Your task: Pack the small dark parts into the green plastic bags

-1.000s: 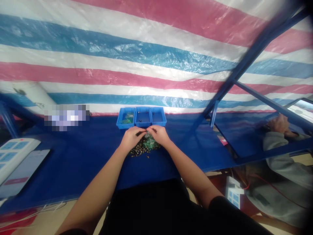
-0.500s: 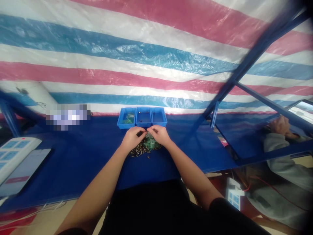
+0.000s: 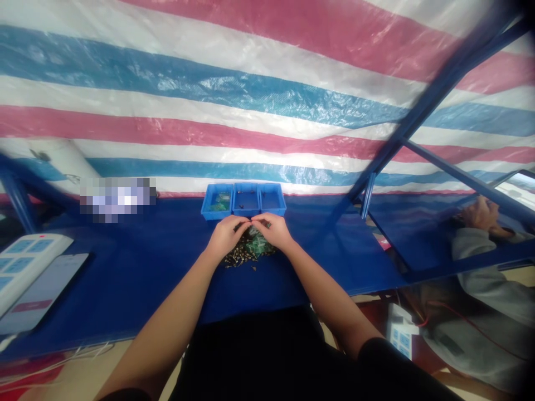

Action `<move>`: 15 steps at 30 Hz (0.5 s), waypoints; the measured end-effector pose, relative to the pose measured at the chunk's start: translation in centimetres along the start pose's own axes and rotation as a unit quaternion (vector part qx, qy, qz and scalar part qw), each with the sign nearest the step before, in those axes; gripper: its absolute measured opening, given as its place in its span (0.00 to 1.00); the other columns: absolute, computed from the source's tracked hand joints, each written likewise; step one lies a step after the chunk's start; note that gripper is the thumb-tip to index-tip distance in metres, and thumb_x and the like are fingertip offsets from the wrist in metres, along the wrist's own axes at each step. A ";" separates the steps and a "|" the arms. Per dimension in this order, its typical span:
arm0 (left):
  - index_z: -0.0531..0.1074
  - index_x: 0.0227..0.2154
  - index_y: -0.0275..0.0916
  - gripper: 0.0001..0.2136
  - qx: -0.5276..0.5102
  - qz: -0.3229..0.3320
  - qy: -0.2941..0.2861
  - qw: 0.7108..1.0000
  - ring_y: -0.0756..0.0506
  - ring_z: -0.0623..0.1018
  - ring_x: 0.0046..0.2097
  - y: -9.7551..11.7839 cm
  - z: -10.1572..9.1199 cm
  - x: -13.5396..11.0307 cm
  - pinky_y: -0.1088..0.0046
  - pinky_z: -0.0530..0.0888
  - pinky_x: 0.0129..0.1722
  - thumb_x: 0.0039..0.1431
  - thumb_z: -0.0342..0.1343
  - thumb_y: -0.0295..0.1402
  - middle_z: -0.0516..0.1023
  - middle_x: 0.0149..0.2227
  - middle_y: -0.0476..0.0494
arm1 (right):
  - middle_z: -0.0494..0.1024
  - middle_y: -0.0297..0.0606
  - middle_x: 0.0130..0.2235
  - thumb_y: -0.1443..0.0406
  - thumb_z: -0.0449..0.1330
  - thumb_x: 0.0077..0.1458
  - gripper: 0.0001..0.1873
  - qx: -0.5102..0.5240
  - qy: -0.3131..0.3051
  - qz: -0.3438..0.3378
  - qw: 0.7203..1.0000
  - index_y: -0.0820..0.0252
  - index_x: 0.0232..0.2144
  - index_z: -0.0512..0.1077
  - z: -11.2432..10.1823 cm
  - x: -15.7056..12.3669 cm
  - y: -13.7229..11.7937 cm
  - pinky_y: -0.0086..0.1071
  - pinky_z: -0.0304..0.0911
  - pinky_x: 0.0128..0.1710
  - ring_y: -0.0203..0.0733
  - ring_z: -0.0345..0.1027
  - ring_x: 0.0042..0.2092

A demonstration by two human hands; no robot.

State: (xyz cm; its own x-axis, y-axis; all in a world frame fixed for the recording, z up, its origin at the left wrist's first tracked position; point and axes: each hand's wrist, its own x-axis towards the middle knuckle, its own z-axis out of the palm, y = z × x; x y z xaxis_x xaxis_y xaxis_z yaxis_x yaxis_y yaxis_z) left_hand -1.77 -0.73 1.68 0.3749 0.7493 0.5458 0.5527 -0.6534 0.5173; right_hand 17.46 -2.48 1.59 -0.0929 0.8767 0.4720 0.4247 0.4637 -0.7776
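My left hand (image 3: pixel 225 235) and my right hand (image 3: pixel 272 230) meet over a small heap of tiny dark and green parts (image 3: pixel 247 250) on the blue table (image 3: pixel 137 278). Both hands have the fingers curled and pinched together at the fingertips, touching each other just above the heap. What the fingertips hold is too small to make out. Just beyond the hands stands a row of three small blue bins (image 3: pixel 244 201); the left one has green pieces in it, the middle one a few dark bits.
A white power strip (image 3: pixel 23 267) and a phone (image 3: pixel 44 292) lie at the table's left edge. A blue metal frame (image 3: pixel 401 139) slants up on the right. Another person in grey (image 3: pixel 485 245) sits beyond it at the right. A striped tarpaulin (image 3: pixel 251 100) forms the back wall.
Hardly anything has changed; both hands stay pinched together over the heap, with only slight finger movement.
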 end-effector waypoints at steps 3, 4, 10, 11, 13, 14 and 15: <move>0.76 0.42 0.42 0.13 -0.003 -0.014 0.012 1.000 0.44 0.79 0.39 0.0 0.0 0.0 0.67 0.75 0.42 0.62 0.54 0.44 0.81 0.38 0.44 | 0.82 0.38 0.39 0.59 0.61 0.56 0.11 0.012 0.019 0.015 1.000 0.57 0.38 0.79 0.0 0.1 0.1 0.32 0.70 0.40 0.39 0.75 0.36; 0.76 0.42 0.42 0.13 -0.004 -0.015 0.014 1.000 0.44 0.79 0.40 0.0 0.0 0.0 0.67 0.75 0.42 0.62 0.54 0.43 0.81 0.38 0.44 | 0.82 0.38 0.39 0.59 0.62 0.56 0.11 0.017 0.025 0.020 0.999 0.57 0.38 0.79 0.0 0.1 0.1 0.32 0.71 0.41 0.39 0.75 0.36; 0.76 0.39 0.42 0.11 0.002 -0.018 0.011 1.000 0.46 0.79 0.39 0.2 -0.3 0.0 0.70 0.74 0.42 0.64 0.52 0.41 0.81 0.38 0.46 | 0.82 0.38 0.38 0.59 0.63 0.54 0.13 0.053 0.025 0.035 0.998 0.57 0.40 0.79 0.2 0.1 0.2 0.32 0.71 0.41 0.40 0.76 0.37; 0.76 0.39 0.42 0.11 0.004 -0.021 0.009 1.000 0.46 0.79 0.39 0.3 -0.3 0.0 0.70 0.74 0.42 0.64 0.51 0.41 0.81 0.39 0.46 | 0.82 0.38 0.38 0.59 0.63 0.54 0.13 0.060 0.025 0.034 0.997 0.57 0.41 0.79 0.2 0.1 0.1 0.32 0.72 0.40 0.40 0.76 0.36; 0.76 0.39 0.42 0.12 0.007 -0.027 0.007 1.000 0.45 0.79 0.39 0.3 -0.3 0.0 0.71 0.74 0.41 0.65 0.51 0.41 0.81 0.39 0.45 | 0.82 0.38 0.37 0.60 0.64 0.53 0.13 0.058 0.027 0.029 0.997 0.58 0.41 0.79 0.1 0.1 -0.2 0.32 0.72 0.39 0.39 0.76 0.34; 0.76 0.39 0.42 0.12 0.008 -0.030 0.005 1.000 0.45 0.79 0.39 0.3 -0.3 0.0 0.71 0.74 0.41 0.65 0.51 0.41 0.81 0.39 0.45 | 0.82 0.38 0.37 0.60 0.64 0.53 0.12 0.052 0.030 0.027 0.998 0.58 0.40 0.79 0.1 0.1 -0.3 0.32 0.72 0.39 0.39 0.75 0.34; 0.76 0.39 0.42 0.12 0.007 -0.033 0.005 0.999 0.45 0.79 0.39 0.3 -0.3 0.0 0.71 0.74 0.41 0.64 0.51 0.41 0.81 0.39 0.46 | 0.82 0.38 0.38 0.60 0.64 0.53 0.12 0.045 0.033 0.027 0.998 0.58 0.38 0.79 0.0 0.1 -0.4 0.32 0.72 0.40 0.39 0.75 0.34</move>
State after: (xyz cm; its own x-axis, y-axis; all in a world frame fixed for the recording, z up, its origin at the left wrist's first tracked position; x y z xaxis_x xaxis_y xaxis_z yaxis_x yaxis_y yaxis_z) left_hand -1.80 -0.98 1.99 0.3298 0.7901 0.5168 0.5873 -0.6003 0.5429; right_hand 17.25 -2.57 1.91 -0.0102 0.8919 0.4522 0.3440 0.4277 -0.8359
